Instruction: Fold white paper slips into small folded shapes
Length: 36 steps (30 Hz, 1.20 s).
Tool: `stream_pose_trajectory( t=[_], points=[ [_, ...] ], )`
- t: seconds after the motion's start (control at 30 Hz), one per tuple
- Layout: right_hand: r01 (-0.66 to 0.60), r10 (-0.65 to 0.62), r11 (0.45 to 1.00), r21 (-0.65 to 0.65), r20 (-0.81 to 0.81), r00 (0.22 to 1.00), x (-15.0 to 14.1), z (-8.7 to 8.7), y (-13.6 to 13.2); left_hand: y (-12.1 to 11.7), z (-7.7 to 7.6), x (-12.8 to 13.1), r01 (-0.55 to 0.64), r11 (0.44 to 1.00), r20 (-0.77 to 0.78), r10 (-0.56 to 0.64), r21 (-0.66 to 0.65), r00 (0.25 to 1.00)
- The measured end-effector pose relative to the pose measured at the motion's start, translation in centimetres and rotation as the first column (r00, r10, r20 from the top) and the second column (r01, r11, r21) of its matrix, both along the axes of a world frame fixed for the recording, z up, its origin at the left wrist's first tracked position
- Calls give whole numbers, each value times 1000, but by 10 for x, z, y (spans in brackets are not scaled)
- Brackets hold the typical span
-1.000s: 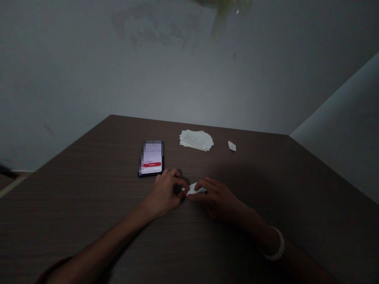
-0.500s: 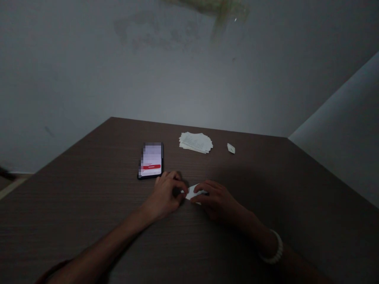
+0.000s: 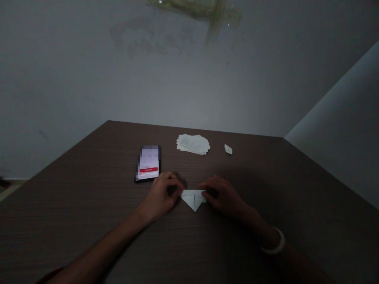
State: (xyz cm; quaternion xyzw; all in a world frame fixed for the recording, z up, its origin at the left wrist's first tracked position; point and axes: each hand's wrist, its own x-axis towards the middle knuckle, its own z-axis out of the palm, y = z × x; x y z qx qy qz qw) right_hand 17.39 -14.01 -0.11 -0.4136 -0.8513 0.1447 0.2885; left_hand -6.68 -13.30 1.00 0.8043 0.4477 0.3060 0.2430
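A small piece of folded white paper [image 3: 192,198] lies between my hands, its straight edge away from me and a point toward me. Folded flaps and printed lines show on it. My left hand [image 3: 166,194] pinches its left corner between thumb and fingers. On the right side, my right hand [image 3: 220,194] has thumb and fingertips closed at the other corner. Just beyond my left hand lies a phone [image 3: 149,163] with its screen lit and partly pixelated.
A pile of printed paper sheets [image 3: 193,144] lies toward the back of the brown table [image 3: 89,165]. To its right is a small folded paper piece [image 3: 228,149]. A grey wall [image 3: 189,86] stands behind the table. My right wrist wears a pale bracelet [image 3: 278,242].
The paper has been turned, so its straight edge now faces away and its folded flaps show. My hands have moved apart to its two corners. The view has shifted slightly.
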Motion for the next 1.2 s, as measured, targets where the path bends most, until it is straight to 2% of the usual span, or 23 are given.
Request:
stream_pose_trajectory(
  t=[0.1,0.2,0.37,0.53,0.6,0.8,0.9,1.1,1.2],
  points=[
    [23,-25,999,-31,-49,998,-2,0,-1,-3,4,2,32,999,34,-32,20,999],
    [55,-61,997,-58,-99,993,-3,-1,-1,-10,4,4,117,989,6,-118,87,993],
    [93,-109,990,-104,-162,981,-6,0,-2,-20,1,8,239,958,-154,-214,162,965],
    [56,-128,961,-270,-258,958,-13,4,-4,-23,-2,9,285,936,-319,-212,205,924],
    [41,-127,953,-300,-275,953,-15,5,-4,-22,-4,9,296,928,-354,-204,229,913],
    [22,-85,966,-258,-237,968,-15,5,-4,-21,-6,10,326,915,-405,-212,237,889],
    [7,-38,984,-176,-178,983,-11,6,-5,-21,-4,10,351,912,-417,-241,212,876],
    [-149,147,988,-49,-47,988,1,11,-7,-18,-4,10,348,918,-397,-252,192,883],
    [-182,183,983,-26,36,983,3,11,-7,-17,-5,10,334,923,-368,-248,191,896]
  ],
)
